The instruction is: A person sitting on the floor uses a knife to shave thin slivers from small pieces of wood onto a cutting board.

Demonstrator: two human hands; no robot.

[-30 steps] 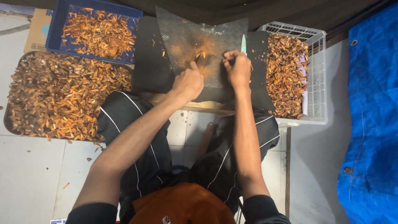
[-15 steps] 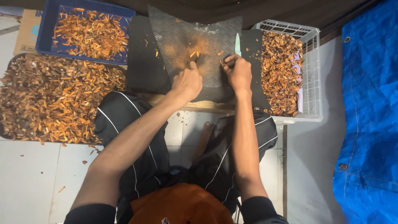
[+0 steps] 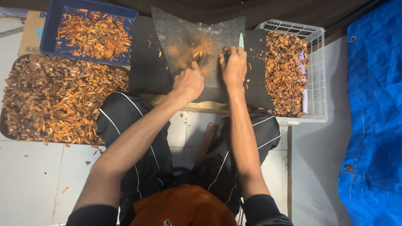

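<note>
Tiled floor point(image 3: 29, 180) underfoot | grey ribbed mat point(image 3: 184, 37) as landmark | brown chip heap point(image 3: 54, 104) left of mat | white slatted crate point(image 3: 314, 62) right of mat | left hand point(image 3: 189, 83) on mat, curled over orange piece point(image 3: 196, 54) | right hand point(image 3: 233, 65) on mat, gripping pale green knife point(image 3: 241, 41)

A grey ridged metal plate point(image 3: 184, 37) lies on a black rubber mat point(image 3: 144, 62). Left sit a blue plastic crate point(image 3: 52, 21) and brown tray point(image 3: 8, 75); right, a white wire basket point(image 3: 318, 62).
</note>
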